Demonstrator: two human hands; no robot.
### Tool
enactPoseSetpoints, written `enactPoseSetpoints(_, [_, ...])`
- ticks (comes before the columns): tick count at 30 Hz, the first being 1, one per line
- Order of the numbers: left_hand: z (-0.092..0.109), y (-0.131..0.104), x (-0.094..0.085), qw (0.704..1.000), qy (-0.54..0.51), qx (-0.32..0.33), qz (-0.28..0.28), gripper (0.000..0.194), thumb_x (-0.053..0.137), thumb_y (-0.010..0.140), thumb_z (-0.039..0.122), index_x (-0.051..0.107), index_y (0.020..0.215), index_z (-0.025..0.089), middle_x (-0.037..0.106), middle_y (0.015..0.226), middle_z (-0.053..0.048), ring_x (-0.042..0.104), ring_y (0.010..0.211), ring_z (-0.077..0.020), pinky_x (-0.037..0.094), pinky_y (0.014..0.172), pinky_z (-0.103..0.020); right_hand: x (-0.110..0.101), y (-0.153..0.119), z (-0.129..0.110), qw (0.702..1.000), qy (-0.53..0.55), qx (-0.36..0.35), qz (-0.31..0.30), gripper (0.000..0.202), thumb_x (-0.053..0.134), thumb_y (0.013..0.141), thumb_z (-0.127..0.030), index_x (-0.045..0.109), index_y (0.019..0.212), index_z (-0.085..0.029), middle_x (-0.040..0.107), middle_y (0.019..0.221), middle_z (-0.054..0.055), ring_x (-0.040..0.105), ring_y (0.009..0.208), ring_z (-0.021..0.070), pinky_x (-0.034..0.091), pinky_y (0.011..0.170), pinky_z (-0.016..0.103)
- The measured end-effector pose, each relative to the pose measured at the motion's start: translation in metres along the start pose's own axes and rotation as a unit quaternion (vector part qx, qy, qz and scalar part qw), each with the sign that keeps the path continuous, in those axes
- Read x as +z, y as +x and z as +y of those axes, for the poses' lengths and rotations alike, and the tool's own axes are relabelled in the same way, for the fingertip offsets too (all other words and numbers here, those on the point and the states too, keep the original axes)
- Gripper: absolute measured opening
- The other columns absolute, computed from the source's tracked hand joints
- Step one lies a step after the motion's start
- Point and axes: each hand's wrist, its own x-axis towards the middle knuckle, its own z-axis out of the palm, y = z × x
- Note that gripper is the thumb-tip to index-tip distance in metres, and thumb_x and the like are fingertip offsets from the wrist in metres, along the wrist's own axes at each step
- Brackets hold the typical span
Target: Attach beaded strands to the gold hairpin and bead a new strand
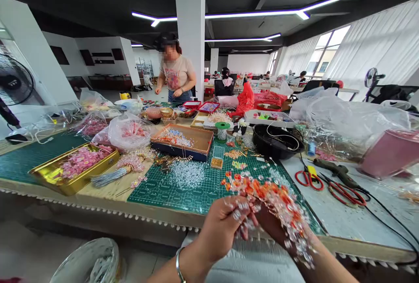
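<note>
A curved spray of orange, pink and clear beads (278, 198) hangs over the front edge of the green cutting mat (153, 193). My left hand (225, 226) has its fingers closed around the left part of the spray, with clear beads showing between them. Behind the spray is my right hand (270, 222), mostly covered by the beads, so its fingers are hidden. Loose clear beads (186, 174) lie on the mat beyond my left hand, near a small box of gold beads (216, 163).
A gold tin of pink flowers (113, 158) and wire stems (109, 178) lie left. A cardboard tray (209, 143) and black bowl (278, 143) stand behind. Red-handled scissors (309, 179) and a glue gun (338, 172) lie right. A person (176, 73) stands across the table.
</note>
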Motion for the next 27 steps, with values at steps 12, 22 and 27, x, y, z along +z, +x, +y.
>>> enactPoseSetpoints(12, [-0.018,-0.023,-0.028,0.970,0.203,0.000,-0.136,0.025,0.056,0.091,0.027,0.079,0.100,0.029,0.074,0.093,-0.010,0.064,0.091,-0.0251,0.040,0.087,-0.032,-0.032,-0.007,-0.045,0.950,0.015,0.225,-0.216,0.043,0.062,0.087,-0.056,0.072,0.114,-0.023,0.073,0.092,0.004,0.068,0.084,0.0186,0.053,0.074,0.030])
enactPoseSetpoints(22, [-0.026,-0.013,-0.025,0.979,0.149,-0.075,-0.121,0.021,0.062,0.087,0.034,0.077,0.075,0.025,0.069,0.077,-0.006,0.060,0.081,-0.0225,0.041,0.086,-0.030,-0.015,-0.005,-0.051,0.966,-0.127,0.146,-0.174,0.013,0.066,0.083,-0.030,0.074,0.092,-0.026,0.071,0.077,-0.002,0.065,0.067,0.0126,0.052,0.058,0.021])
enactPoseSetpoints(27, [-0.033,-0.014,-0.023,0.983,0.066,-0.129,-0.115,0.038,0.053,0.093,0.050,0.072,0.081,0.019,0.059,0.066,-0.001,0.055,0.054,-0.0128,0.044,0.063,-0.024,-0.019,-0.015,-0.054,0.924,-0.364,-0.113,0.018,0.011,0.060,0.090,-0.027,0.070,0.085,-0.028,0.071,0.079,-0.002,0.066,0.068,0.0125,0.053,0.060,0.021])
